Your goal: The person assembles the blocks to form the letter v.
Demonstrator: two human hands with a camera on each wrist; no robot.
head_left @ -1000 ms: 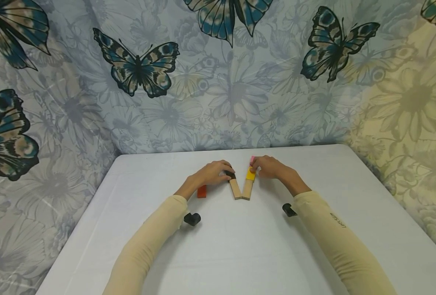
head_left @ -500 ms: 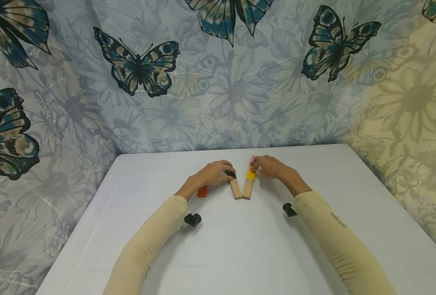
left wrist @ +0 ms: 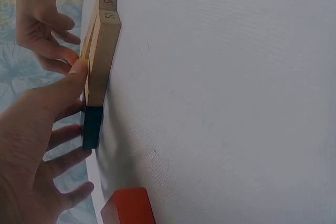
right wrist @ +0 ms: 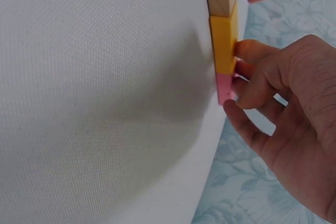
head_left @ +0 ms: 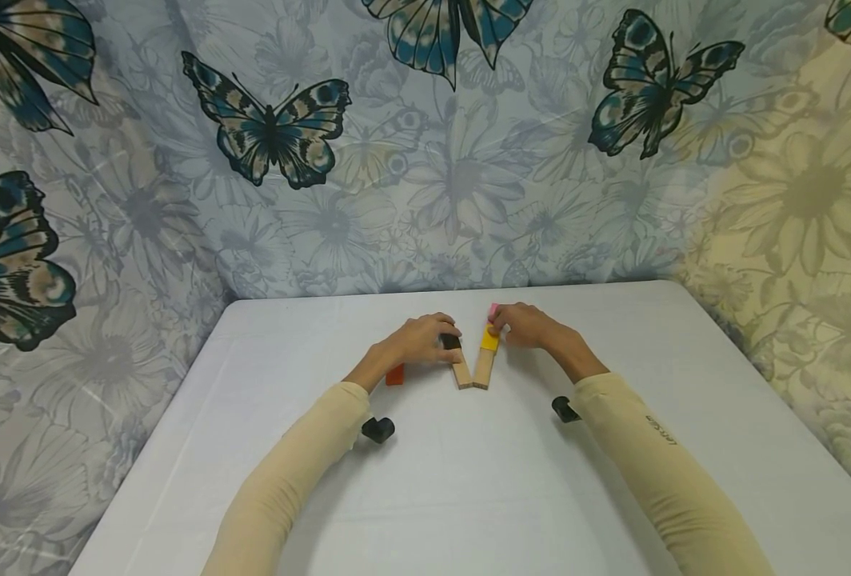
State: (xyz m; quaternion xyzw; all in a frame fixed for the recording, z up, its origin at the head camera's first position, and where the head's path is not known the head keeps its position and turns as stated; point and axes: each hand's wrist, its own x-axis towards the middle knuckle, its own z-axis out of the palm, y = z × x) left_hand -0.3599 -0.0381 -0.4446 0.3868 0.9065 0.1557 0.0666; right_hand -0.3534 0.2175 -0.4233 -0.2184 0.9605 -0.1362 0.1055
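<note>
Two rows of blocks meet in a V on the white table. The left row has a plain wooden block [head_left: 464,377] and a dark block [head_left: 450,342]; the right row has another wooden block [head_left: 482,370], a yellow block [head_left: 489,339] and a pink block [head_left: 493,310]. My left hand [head_left: 421,339] rests its thumb tip on the left wooden block, its fingers loosely spread along the dark block's far side. With curled fingers my right hand [head_left: 525,325] holds the yellow and pink blocks near their joint. Part of that joint is hidden in the head view.
A red block [left wrist: 129,206] lies near the left wrist, apart from the V. Black wrist devices [head_left: 378,430] stick out below both sleeves. The white table [head_left: 461,488] ends at a butterfly-patterned cloth [head_left: 461,200] behind it.
My left hand shifts slightly right, and its thumb slides from the dark block's lower end onto the wooden block. The right hand and the right row stay nearly still.
</note>
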